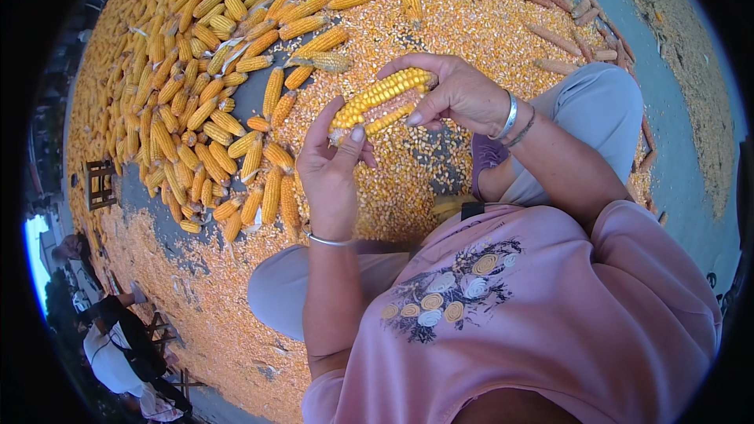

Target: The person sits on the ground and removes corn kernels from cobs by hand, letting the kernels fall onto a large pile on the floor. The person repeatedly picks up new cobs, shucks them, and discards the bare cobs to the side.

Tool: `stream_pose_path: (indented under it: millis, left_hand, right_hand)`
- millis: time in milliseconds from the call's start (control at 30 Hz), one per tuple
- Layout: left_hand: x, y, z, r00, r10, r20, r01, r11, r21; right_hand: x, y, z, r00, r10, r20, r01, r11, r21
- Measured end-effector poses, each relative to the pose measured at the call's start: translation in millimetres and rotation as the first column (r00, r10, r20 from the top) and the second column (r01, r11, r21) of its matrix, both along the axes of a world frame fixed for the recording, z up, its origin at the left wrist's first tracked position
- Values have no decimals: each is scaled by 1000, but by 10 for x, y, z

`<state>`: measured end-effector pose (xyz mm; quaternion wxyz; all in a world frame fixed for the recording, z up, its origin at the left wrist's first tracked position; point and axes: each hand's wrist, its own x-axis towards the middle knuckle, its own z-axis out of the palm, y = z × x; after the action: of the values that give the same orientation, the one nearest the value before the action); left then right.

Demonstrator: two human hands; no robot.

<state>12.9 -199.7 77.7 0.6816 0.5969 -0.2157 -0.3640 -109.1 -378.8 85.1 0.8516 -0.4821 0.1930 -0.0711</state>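
Note:
Between my two hands is a yellow corn cob (380,97), held slantwise over the kernels. A strip along its side is bare of kernels, showing the pale pinkish core, with a yellow row left below it. My left hand (334,159) grips the lower left end, its thumb pressed on the near side. At the upper right end my right hand (459,94) is closed around the cob, with its thumb by the lower kernel row. Loose kernels (408,180) lie thick beneath the cob.
A big heap of unshelled corn cobs (204,86) fills the left and far left. Stripped cobs (554,39) lie at the far right. A small wooden stool (100,184) stands at the left edge. Another person (118,349) is at the lower left. My bent legs (581,126) flank the kernels.

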Motion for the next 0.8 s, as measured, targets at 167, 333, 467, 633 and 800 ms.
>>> stream_pose_path:
  millis: [167,333,467,633,800]
  left_hand:
    - [99,29,40,1000,8,-11,-9,999,-31]
    - [112,55,57,999,28,-42,-29,999,-34]
    - [183,113,52,996,21,-89,-25,999,-39]
    - [188,123,75,998,16,-59,-19,998,-56]
    - [159,110,49,999,21,-31,-24,996,-82]
  right_hand:
    - [17,5,83,999,39,23,-40,997,60]
    - [39,-13,10,996,53,76,-63,987,147]
    - [38,-19,-27,991,103,90,-109,992,63]
    - [33,-45,5,979,126,161,-145,984,108]
    - [26,-54,-27,958,132,253,-162,981,104]
